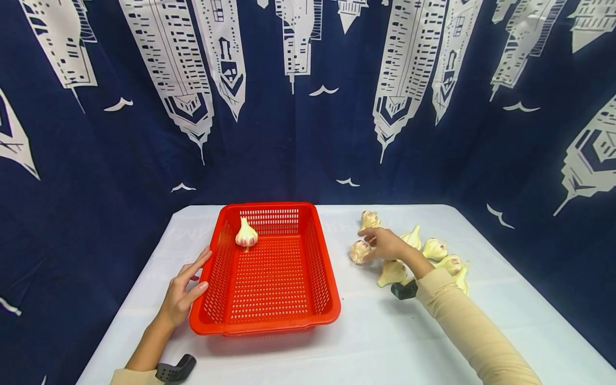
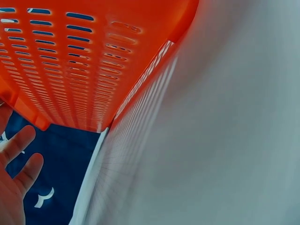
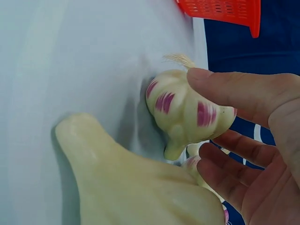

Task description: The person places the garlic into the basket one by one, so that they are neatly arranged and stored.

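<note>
My right hand [image 1: 385, 244] has its thumb and fingers around a garlic bulb [image 1: 359, 252] to the right of the basket. The right wrist view shows that bulb [image 3: 176, 105] as cream with purple streaks, the thumb lying against its upper side. Along the left side of a red plastic basket [image 1: 332, 291], my left hand [image 1: 180, 299] rests with fingers fairly straight, touching the rim. One garlic bulb [image 1: 246, 234] stands inside the basket near its far left corner. In the left wrist view, fingers [image 2: 29, 173] show below the basket's slotted wall [image 2: 84, 56].
Several more garlic bulbs lie around my right hand and forearm, among them a far one [image 1: 369, 219], a near one [image 1: 393, 272] and one to the right [image 1: 434, 248]. The white table [image 1: 385, 342] ends at a dark blue printed curtain [image 1: 298, 144].
</note>
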`<state>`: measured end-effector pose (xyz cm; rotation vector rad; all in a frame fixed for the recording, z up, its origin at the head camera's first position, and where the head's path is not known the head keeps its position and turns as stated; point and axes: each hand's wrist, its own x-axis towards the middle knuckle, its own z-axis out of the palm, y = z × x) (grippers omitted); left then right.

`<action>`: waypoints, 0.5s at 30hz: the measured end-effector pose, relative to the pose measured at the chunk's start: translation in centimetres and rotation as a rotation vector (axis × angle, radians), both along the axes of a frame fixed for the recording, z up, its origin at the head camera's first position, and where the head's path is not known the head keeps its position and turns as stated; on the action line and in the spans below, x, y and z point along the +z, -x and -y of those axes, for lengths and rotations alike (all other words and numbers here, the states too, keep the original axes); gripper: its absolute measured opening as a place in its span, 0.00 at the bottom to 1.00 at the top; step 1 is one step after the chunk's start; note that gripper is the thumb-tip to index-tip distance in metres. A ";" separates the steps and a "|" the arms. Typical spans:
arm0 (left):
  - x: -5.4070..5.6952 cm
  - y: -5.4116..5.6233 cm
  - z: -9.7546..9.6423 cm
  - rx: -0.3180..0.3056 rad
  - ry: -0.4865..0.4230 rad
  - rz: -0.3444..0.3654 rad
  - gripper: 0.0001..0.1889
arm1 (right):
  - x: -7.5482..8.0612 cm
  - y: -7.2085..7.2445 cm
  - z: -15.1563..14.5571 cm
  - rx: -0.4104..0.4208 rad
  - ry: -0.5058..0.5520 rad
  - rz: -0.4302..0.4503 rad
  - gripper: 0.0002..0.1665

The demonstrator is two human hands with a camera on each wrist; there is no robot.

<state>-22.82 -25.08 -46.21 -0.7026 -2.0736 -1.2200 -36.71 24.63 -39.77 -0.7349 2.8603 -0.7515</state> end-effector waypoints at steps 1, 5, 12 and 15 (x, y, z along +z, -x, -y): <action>0.0 0.0 0.0 0.003 0.000 0.003 0.32 | -0.1 0.0 -0.1 0.002 -0.005 0.000 0.43; 0.0 0.1 -0.1 0.012 -0.019 0.006 0.32 | -0.3 0.0 -0.2 0.015 -0.014 0.008 0.42; -0.1 0.0 -0.2 0.008 -0.026 0.005 0.32 | -0.8 -0.2 -0.1 0.022 -0.008 0.007 0.39; -0.1 0.0 -0.2 0.009 -0.028 0.004 0.32 | -0.9 -0.2 0.0 0.026 -0.015 -0.007 0.40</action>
